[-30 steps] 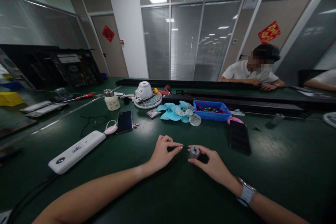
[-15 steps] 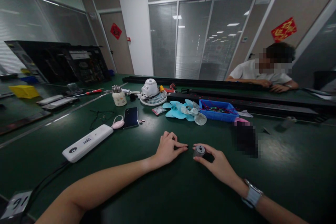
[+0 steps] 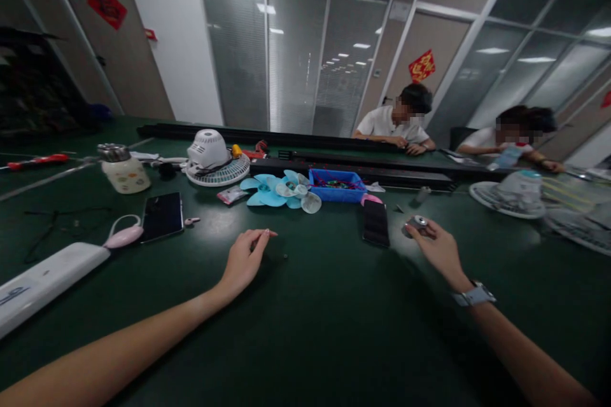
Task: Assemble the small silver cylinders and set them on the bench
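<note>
My right hand point(image 3: 436, 247) grips a small grey metal cylinder point(image 3: 416, 224) between thumb and fingers, to the right of a dark phone point(image 3: 375, 223). Near the middle of the green table point(image 3: 305, 318), my left hand point(image 3: 247, 256) rests with its thumb and index finger close together; whether anything is between them is too small to tell. A tiny part point(image 3: 285, 256) lies just right of that hand. Beyond it are light blue fan blades point(image 3: 270, 194) and a blue bin point(image 3: 337, 186) holding wires.
A white fan housing point(image 3: 209, 151), a patterned jar point(image 3: 125, 172), another phone point(image 3: 163, 216) and a white power strip point(image 3: 52, 280) are on the left. Two people sit across the table. More fan parts point(image 3: 515, 194) lie at the right, and black rails point(image 3: 363, 172) run across the back.
The view has turned right. My right hand has carried the grey cylinder away from my left hand, to the right past the dark phone. The tiny part now shows on the table.
</note>
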A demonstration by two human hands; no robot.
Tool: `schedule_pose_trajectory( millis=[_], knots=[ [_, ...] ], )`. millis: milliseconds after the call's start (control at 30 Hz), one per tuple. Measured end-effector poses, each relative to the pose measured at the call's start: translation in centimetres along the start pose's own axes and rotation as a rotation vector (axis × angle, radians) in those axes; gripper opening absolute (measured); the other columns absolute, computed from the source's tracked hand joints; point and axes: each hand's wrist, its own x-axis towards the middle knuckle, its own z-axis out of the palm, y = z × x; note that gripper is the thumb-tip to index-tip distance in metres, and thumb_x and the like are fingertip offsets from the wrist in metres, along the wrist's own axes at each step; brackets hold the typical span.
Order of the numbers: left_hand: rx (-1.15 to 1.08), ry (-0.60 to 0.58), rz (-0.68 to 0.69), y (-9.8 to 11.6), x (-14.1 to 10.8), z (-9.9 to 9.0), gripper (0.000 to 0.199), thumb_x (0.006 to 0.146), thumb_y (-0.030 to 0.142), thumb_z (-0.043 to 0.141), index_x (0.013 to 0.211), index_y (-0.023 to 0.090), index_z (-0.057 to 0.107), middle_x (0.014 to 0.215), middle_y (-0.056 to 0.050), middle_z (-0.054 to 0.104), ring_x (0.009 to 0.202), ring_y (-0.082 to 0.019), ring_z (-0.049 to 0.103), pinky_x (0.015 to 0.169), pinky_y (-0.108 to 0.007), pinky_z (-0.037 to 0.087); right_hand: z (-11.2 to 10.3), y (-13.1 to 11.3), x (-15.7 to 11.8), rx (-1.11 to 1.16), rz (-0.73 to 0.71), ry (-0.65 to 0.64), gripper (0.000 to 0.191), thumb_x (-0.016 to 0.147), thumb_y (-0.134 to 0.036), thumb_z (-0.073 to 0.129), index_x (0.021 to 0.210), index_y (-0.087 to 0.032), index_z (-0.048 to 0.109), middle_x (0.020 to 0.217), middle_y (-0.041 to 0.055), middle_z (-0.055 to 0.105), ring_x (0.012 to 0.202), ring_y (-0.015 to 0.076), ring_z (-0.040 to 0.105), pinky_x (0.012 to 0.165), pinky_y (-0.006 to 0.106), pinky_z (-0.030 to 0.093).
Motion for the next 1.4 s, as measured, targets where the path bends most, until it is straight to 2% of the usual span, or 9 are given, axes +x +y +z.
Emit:
schedule_pose_trajectory(
  millis=[233, 367, 467, 567, 700, 833, 967, 1167, 1400],
  knots=[
    [-0.061, 0.055, -0.087, -0.2, 0.2, 0.1, 0.043, 0.092, 0.053, 0.038, 0.070, 0.020, 0.053, 0.060, 0.003, 0.046, 0.061, -0.017, 0.048, 0.057, -0.026, 0.034, 1.0, 4.6, 0.1, -0.028, 0.062, -0.053, 0.064, 0.068, -0.066, 0.064, 0.107, -0.015, 0.065, 0.101, 0.0156, 0.073, 0.091, 0.0304, 0.070, 0.081, 0.044, 0.054],
    [-0.078, 0.043, -0.097, -0.8, 0.8, 0.1, 0.044, 0.091, 0.054, 0.041, 0.063, 0.020, 0.043, 0.058, 0.004, 0.040, 0.059, -0.015, 0.043, 0.056, -0.026, 0.031, -0.5, 0.2, -0.4, -0.232, -0.148, 0.190, 0.081, 0.069, -0.066, 0.064, 0.130, -0.012, 0.053, 0.123, 0.0205, 0.062, 0.110, 0.0357, 0.061, 0.094, 0.052, 0.046],
    [-0.088, 0.019, -0.112, -1.0, 1.2, 0.1, 0.044, 0.090, 0.055, 0.042, 0.064, 0.020, 0.046, 0.059, 0.004, 0.041, 0.060, -0.015, 0.044, 0.057, -0.026, 0.030, -0.7, -6.4, -2.1, -0.221, -0.390, 0.226, 0.060, 0.080, -0.055, 0.063, 0.127, -0.018, 0.057, 0.120, 0.0145, 0.064, 0.111, 0.0309, 0.058, 0.101, 0.051, 0.040],
    [-0.078, 0.036, -0.117, -0.9, 1.4, 0.0, 0.044, 0.089, 0.055, 0.041, 0.064, 0.020, 0.047, 0.059, 0.004, 0.041, 0.061, -0.016, 0.045, 0.058, -0.026, 0.030, 2.3, -12.4, -4.8, -0.083, -0.492, -0.272, 0.033, 0.087, -0.046, 0.060, 0.111, -0.025, 0.068, 0.099, 0.0063, 0.070, 0.092, 0.0224, 0.063, 0.088, 0.040, 0.046],
    [-0.072, 0.070, -0.103, -0.8, 1.2, -0.1, 0.045, 0.088, 0.057, 0.041, 0.064, 0.020, 0.047, 0.058, 0.003, 0.042, 0.061, -0.016, 0.045, 0.058, -0.026, 0.031, 9.4, -15.6, -7.5, 0.091, -0.431, -0.784, 0.042, 0.085, -0.051, 0.063, 0.119, -0.028, 0.067, 0.088, 0.0009, 0.070, 0.068, 0.0135, 0.059, 0.063, 0.027, 0.045],
    [-0.097, 0.056, -0.089, -0.9, 0.9, 0.0, 0.049, 0.088, 0.061, 0.039, 0.062, 0.020, 0.046, 0.058, 0.003, 0.043, 0.060, -0.016, 0.045, 0.057, -0.026, 0.033, 14.6, -15.6, -8.3, 0.051, -0.434, -0.784, 0.040, 0.079, -0.054, 0.069, 0.112, -0.031, 0.073, 0.076, -0.0007, 0.066, 0.065, 0.0132, 0.055, 0.059, 0.025, 0.039],
    [-0.112, 0.051, -0.060, -1.2, 1.1, 0.3, 0.052, 0.088, 0.064, 0.039, 0.060, 0.020, 0.045, 0.056, 0.003, 0.043, 0.058, -0.016, 0.044, 0.056, -0.026, 0.032, 15.9, -15.9, -8.7, 0.034, -0.461, -0.717, 0.026, 0.082, -0.052, 0.066, 0.097, -0.034, 0.078, 0.074, -0.0006, 0.063, 0.067, 0.0140, 0.056, 0.061, 0.026, 0.037],
    [-0.110, -0.005, -0.091, -1.4, 1.0, 0.1, 0.052, 0.089, 0.063, 0.039, 0.062, 0.020, 0.047, 0.058, 0.003, 0.046, 0.059, -0.017, 0.047, 0.057, -0.026, 0.033, 11.3, -13.9, -6.2, 0.127, -0.423, -0.552, 0.029, 0.086, -0.052, 0.062, 0.095, -0.029, 0.077, 0.075, 0.0005, 0.062, 0.065, 0.0138, 0.054, 0.059, 0.027, 0.040],
    [-0.092, -0.031, -0.068, -1.5, 1.3, 0.3, 0.050, 0.089, 0.062, 0.041, 0.062, 0.020, 0.048, 0.057, 0.003, 0.048, 0.059, -0.017, 0.047, 0.057, -0.026, 0.033, -0.4, -3.2, 0.5, -0.225, -0.265, 0.048, 0.047, 0.085, -0.061, 0.051, 0.096, -0.022, 0.075, 0.081, 0.0068, 0.067, 0.064, 0.0193, 0.055, 0.059, 0.033, 0.042]
  ],
)
